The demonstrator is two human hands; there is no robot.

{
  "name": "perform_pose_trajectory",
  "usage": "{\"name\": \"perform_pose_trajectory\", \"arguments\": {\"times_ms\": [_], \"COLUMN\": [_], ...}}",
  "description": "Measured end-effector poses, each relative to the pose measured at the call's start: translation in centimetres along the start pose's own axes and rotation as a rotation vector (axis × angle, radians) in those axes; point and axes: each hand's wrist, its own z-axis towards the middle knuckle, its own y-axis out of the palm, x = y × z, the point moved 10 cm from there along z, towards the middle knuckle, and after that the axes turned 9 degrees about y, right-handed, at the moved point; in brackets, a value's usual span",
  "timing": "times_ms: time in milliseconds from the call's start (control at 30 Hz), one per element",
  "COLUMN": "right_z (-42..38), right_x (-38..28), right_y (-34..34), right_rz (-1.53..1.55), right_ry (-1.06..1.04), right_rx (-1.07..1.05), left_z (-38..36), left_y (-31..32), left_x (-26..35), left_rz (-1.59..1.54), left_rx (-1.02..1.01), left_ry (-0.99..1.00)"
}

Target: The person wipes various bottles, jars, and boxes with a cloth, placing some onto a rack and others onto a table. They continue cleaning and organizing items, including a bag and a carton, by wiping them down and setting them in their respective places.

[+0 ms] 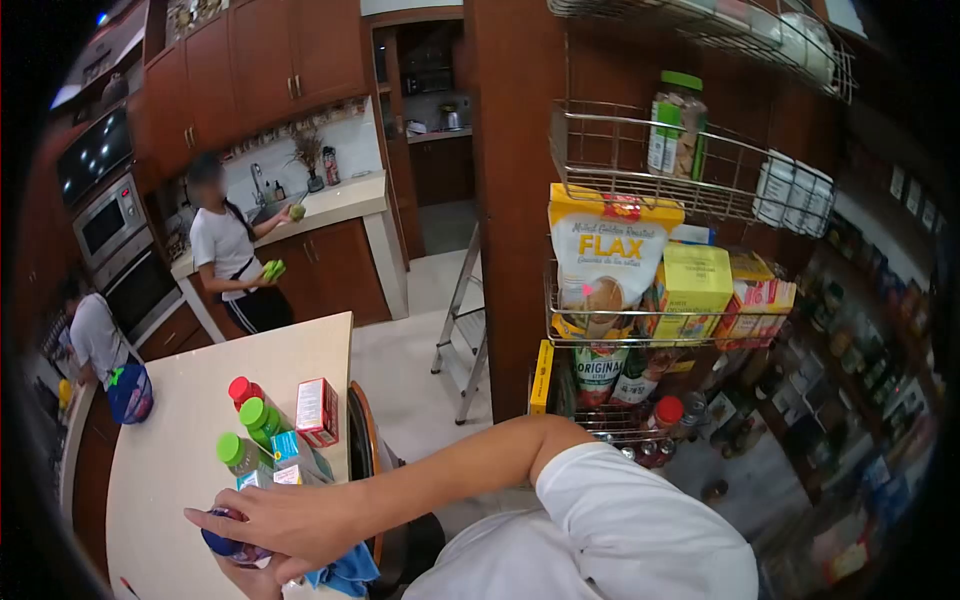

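My right hand point(262, 525) reaches across to the left, its fingers closed over the top of a jar with a dark blue lid point(222, 543). Below it, my left hand point(245, 580) grips the same jar from underneath, mostly hidden by the right hand. A blue cloth point(345, 572) lies beside my hands at the table's edge. Just beyond my right hand stand small cartons point(290, 450), a green-lidded bottle point(232, 450), another green-lidded bottle point(262, 420), a red-lidded bottle point(243, 392) and a red-and-white box point(317, 412).
A pale table point(170, 450) spreads under my hands, with a chair point(368, 430) at its right side. Wire racks point(660, 335) of packets and jars hang at the right. A stepladder point(465, 330) stands behind. One person point(225, 250) holds green produce; another point(95, 335) bends at the left counter.
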Motion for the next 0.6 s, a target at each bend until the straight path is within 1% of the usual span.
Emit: {"name": "perform_pose_trajectory", "arguments": {"times_ms": [33, 100, 133, 200, 233, 267, 300, 333, 367, 433, 467, 500, 567, 600], "right_z": [-0.9, -3.4, -4.0, -6.3, -6.7, -7.7, -8.7, -10.0, -11.4, -13.7, -14.9, -16.4, -18.2, -19.9], "right_x": [-0.4, -2.7, -2.9, -4.1, -4.4, -5.2, -6.0, -7.6, -9.2, -11.5, -12.5, -13.8, -15.7, -15.6], "right_y": [-0.3, -3.1, -3.3, -6.0, -6.8, -8.2, -9.6, -10.9, -12.3, -15.1, -16.8, -18.3, -21.5, -24.3], "right_rz": [-0.002, -0.282, -0.283, -0.283, -0.283, -0.293, -0.3, -0.372, -0.439, -0.685, -0.858, -1.035, -1.447, -1.639], "right_ry": [0.001, -0.093, -0.085, -0.113, -0.105, -0.16, -0.217, -0.308, -0.401, -0.543, -0.525, -0.509, -0.189, -0.365], "right_rx": [0.017, 0.39, 0.407, 0.694, 0.706, 0.78, 0.848, 0.937, 1.022, 1.058, 1.08, 1.093, 0.991, 0.987], "left_z": [0.9, 2.4, 3.0, 3.8, 4.2, 4.8, 5.1, 5.1, 5.7, 9.4, 10.3, 10.2, 10.6, 10.5], "left_y": [1.6, 3.9, 5.2, 7.6, 8.6, 9.5, 9.1, 8.6, 7.9, 14.5, 15.9, 17.0, 17.4, 16.9], "left_x": [1.2, 5.0, 6.9, 10.3, 11.7, 11.8, 11.5, 10.5, 2.5, 12.8, 17.6, 21.3, 22.6, 22.5], "left_rz": [0.0, 0.252, 0.374, 0.617, 0.736, 0.731, 0.502, 0.276, -0.502, 0.085, 0.195, 0.304, 0.282, 0.322], "left_rx": [-0.016, 0.026, 0.048, 0.097, 0.124, 0.113, 0.203, 0.295, 0.444, -0.132, -0.177, -0.222, -0.321, -0.359], "left_ry": [0.007, 0.179, 0.267, 0.443, 0.533, 0.534, 0.496, 0.448, 0.09, 0.255, 0.508, 0.761, 0.813, 0.815]}}
